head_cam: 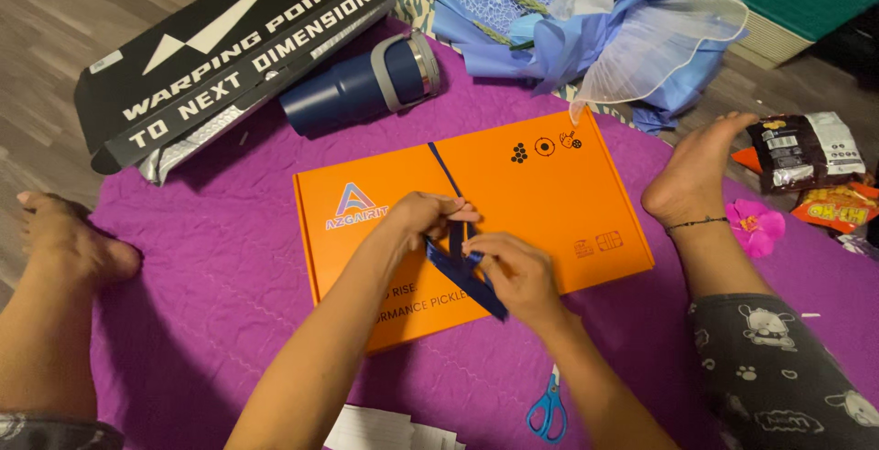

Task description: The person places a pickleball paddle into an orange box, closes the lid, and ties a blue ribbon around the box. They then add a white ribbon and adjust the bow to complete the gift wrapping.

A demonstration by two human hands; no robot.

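Ribbon (462,267) pinched by both hands, left (423,215), right (515,267), mid-frame over the orange box (513,194); best kept taut and centred.

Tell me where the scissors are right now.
In the head view, the blue-handled scissors lie on the purple cloth near the bottom edge, just below the right hand and forearm, beside some white paper to their left.
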